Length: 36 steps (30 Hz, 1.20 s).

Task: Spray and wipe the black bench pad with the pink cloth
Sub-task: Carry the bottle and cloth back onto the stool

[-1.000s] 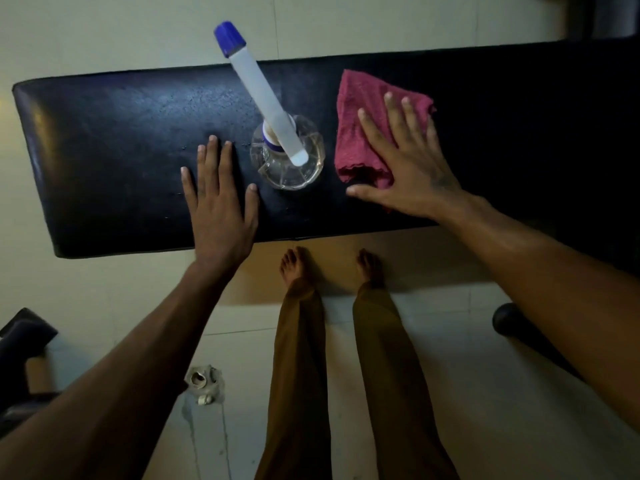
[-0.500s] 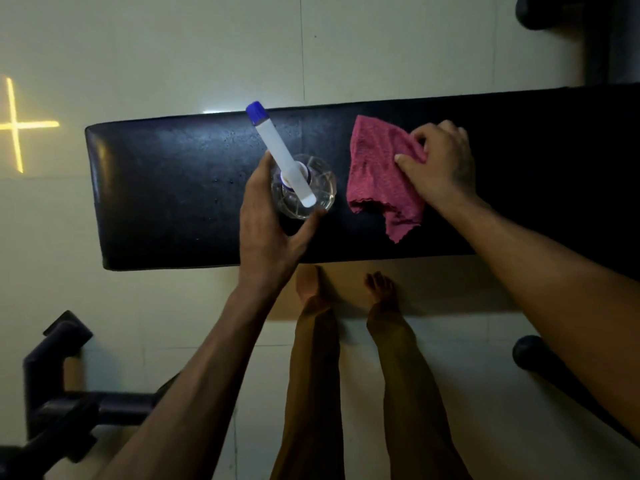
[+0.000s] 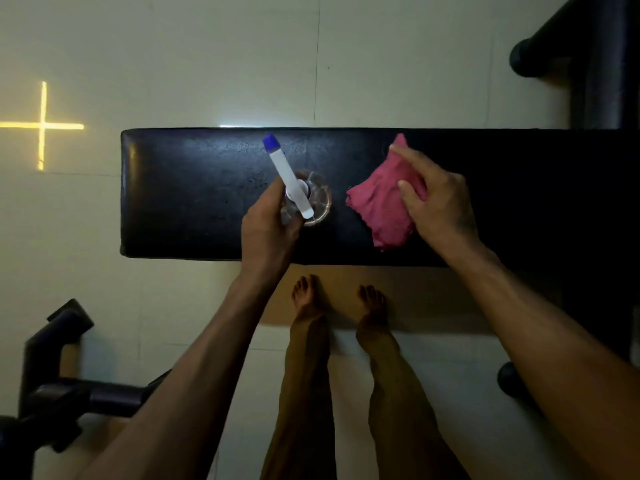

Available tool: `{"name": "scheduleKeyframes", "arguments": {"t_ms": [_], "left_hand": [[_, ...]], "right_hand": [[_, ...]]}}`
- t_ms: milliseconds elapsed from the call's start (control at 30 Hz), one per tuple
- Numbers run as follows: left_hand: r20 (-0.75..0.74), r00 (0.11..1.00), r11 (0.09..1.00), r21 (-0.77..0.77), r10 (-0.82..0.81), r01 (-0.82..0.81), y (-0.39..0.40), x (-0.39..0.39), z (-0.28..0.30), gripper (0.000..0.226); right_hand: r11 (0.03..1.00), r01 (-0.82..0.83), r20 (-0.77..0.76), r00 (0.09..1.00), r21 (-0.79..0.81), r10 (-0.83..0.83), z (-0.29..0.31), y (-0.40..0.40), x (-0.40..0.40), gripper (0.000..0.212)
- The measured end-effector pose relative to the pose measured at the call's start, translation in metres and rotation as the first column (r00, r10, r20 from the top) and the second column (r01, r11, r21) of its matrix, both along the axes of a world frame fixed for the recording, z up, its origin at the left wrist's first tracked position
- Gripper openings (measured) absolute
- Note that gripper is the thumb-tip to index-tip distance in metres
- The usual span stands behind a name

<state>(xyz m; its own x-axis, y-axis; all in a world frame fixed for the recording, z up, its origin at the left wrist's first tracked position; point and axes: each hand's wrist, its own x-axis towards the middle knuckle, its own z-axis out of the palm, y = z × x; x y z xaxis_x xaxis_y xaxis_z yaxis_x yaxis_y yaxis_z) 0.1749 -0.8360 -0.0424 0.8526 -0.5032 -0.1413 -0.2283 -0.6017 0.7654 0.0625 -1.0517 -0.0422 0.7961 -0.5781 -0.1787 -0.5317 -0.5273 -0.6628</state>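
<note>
The black bench pad (image 3: 194, 195) lies crosswise in front of me. A clear spray bottle (image 3: 317, 199) with a white, blue-tipped nozzle stands near its middle, and my left hand (image 3: 266, 230) is wrapped around the bottle's near side. To the right, the crumpled pink cloth (image 3: 381, 209) rests on the pad with one corner lifted. My right hand (image 3: 436, 202) grips that cloth from its right side, fingers curled into the fabric.
My bare feet (image 3: 308, 299) stand on the pale tiled floor just in front of the pad. Dark gym equipment frames (image 3: 59, 393) sit at lower left, and more at upper right (image 3: 588, 64). A yellow cross of light (image 3: 41, 125) shows on the floor at left.
My left hand went from flat on the pad to gripping the bottle. My right hand went from flat on the cloth to bunching it and lifting a corner.
</note>
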Motion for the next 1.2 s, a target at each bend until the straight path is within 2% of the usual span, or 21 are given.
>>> {"name": "scheduleKeyframes", "arguments": {"t_ms": [133, 300, 533, 667, 800, 900, 1033, 1100, 1200], "left_hand": [[-0.013, 0.999, 0.999, 0.02, 0.033, -0.033, 0.012, -0.012, 0.033, 0.038], [-0.029, 0.994, 0.994, -0.013, 0.11, -0.11, 0.046, -0.049, 0.128, 0.03], [-0.03, 0.889, 0.888, -0.023, 0.458, -0.459, 0.13, -0.118, 0.256, 0.034], [-0.02, 0.744, 0.742, -0.053, 0.668, -0.668, 0.186, -0.149, 0.302, 0.04], [-0.002, 0.558, 0.552, -0.154, 0.83, -0.82, 0.246, -0.172, 0.338, 0.035], [0.024, 0.457, 0.456, -0.144, 0.889, -0.878, 0.3, -0.194, 0.357, 0.03], [0.053, 0.324, 0.328, -0.114, 0.945, -0.938, 0.387, -0.227, 0.359, 0.041], [0.076, 0.265, 0.272, -0.116, 0.961, -0.955, 0.432, -0.245, 0.36, 0.043], [0.106, 0.2, 0.212, -0.117, 0.974, -0.97, 0.493, -0.268, 0.361, 0.044]], "right_hand": [[0.997, -0.071, 0.068, 0.995, -0.04, 0.074, 0.037, 0.005, -0.004, 0.036], [0.969, -0.217, 0.06, 0.972, -0.118, 0.225, 0.115, 0.025, -0.002, 0.033], [0.882, -0.455, 0.051, 0.885, -0.121, 0.463, 0.235, 0.096, 0.02, 0.027], [0.749, -0.645, 0.058, 0.75, -0.153, 0.659, 0.289, 0.157, 0.038, 0.027], [0.574, -0.802, 0.154, 0.554, -0.164, 0.818, 0.332, 0.24, 0.056, 0.032], [0.496, -0.856, 0.241, 0.455, -0.146, 0.857, 0.364, 0.317, 0.06, 0.032], [0.392, -0.902, 0.34, 0.317, -0.18, 0.885, 0.385, 0.423, 0.048, 0.035], [0.321, -0.924, 0.357, 0.234, -0.208, 0.904, 0.392, 0.476, 0.039, 0.032], [0.253, -0.935, 0.342, 0.16, -0.247, 0.926, 0.396, 0.55, 0.03, 0.032]]}}
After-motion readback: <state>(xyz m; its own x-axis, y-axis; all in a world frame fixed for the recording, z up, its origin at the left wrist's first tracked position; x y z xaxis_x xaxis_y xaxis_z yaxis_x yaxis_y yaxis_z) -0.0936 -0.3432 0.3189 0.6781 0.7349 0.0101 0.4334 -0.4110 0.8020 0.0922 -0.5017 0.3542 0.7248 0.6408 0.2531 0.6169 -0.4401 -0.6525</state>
